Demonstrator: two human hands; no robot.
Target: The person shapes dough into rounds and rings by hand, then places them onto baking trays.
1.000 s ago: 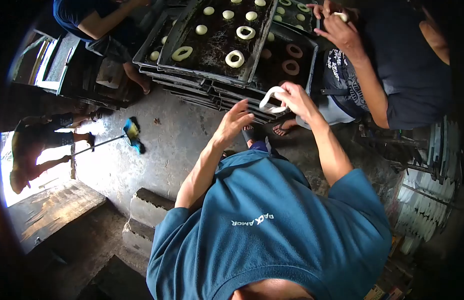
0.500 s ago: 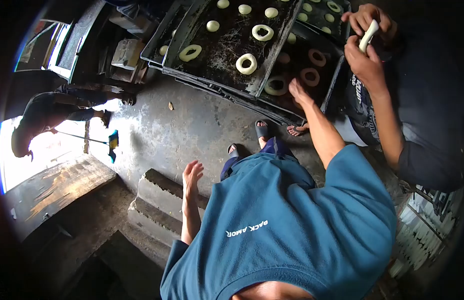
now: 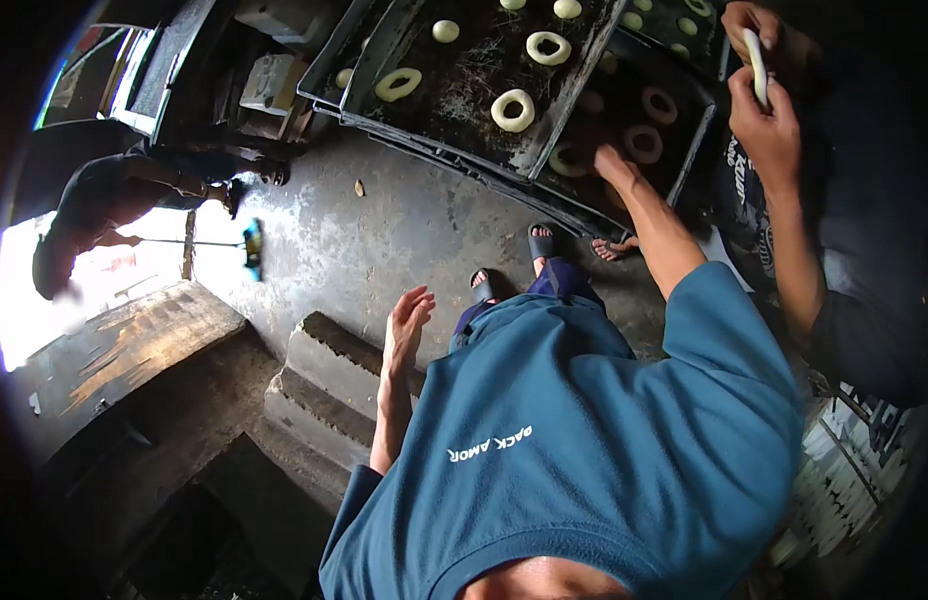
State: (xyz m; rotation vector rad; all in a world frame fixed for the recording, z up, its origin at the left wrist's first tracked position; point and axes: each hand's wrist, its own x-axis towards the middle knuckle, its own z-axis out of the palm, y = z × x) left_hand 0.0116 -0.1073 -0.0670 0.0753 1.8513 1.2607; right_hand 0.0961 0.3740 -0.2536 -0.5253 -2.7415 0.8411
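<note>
My right hand [image 3: 616, 168] reaches over the shadowed right-hand baking tray [image 3: 674, 185], beside a dough ring [image 3: 567, 160] that it partly overlaps. Its fingertips are dark and blurred. More dough rings, one of them a pale ring [image 3: 642, 143], lie farther in on that tray. My left hand [image 3: 410, 308] hangs over the floor, away from the trays, its fingers stretched out and nothing in it. Left of my right hand, another baking tray [image 3: 464, 90] carries dough rings, such as the nearest ring [image 3: 513, 97], and round dough balls [image 3: 446, 31].
At the right a co-worker's hands [image 3: 769, 110] hold a piece of dough [image 3: 755, 65]. To the left, another person [image 3: 114, 195] bends over a broom [image 3: 253, 248]. Concrete steps [image 3: 334, 365] rise by my left arm, near a worn wooden board [image 3: 149, 335].
The view has shifted, so the trays sit higher and farther right. My right hand stays over the right tray, and my left hand is slightly higher. The broom has moved.
</note>
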